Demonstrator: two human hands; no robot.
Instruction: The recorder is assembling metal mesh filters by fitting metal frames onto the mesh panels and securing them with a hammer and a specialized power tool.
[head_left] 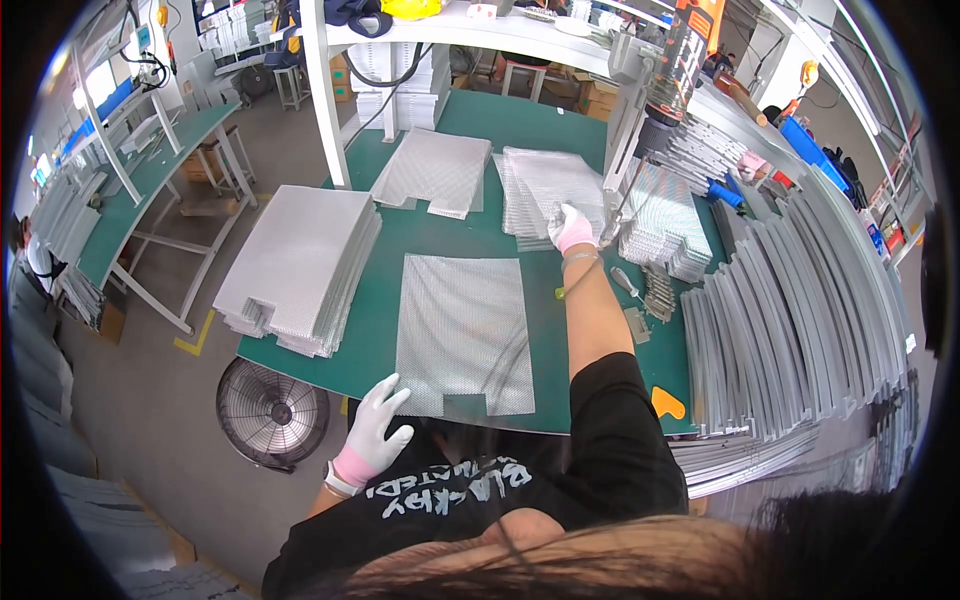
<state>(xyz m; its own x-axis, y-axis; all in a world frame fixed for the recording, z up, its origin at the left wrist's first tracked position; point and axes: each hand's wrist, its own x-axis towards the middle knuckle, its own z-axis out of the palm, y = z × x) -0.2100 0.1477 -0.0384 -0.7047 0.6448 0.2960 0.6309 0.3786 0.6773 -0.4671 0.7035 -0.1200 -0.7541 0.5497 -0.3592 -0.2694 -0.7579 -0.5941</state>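
A metal mesh sheet (462, 320) with a notch in its near edge lies flat on the green table (375, 330) in front of me. My left hand (375, 432), in a white and pink glove, is at that sheet's near left corner, fingers spread and holding nothing. My right arm reaches forward. My gloved right hand (572, 228) is closed at the near right edge of a fanned pile of mesh sheets (545, 180), its fingers pinched on the top sheet. Left of this pile sit a few more mesh sheets (435, 170).
A tall stack of pale notched panels (300, 250) stands at the left. On the right are a mesh stack (665, 215), a screwdriver (625, 282), small metal fittings (658, 293), an orange-yellow piece (667, 403) and many grey frames (790, 310). An orange tool (690, 50) hangs above. A floor fan (272, 413) stands lower left.
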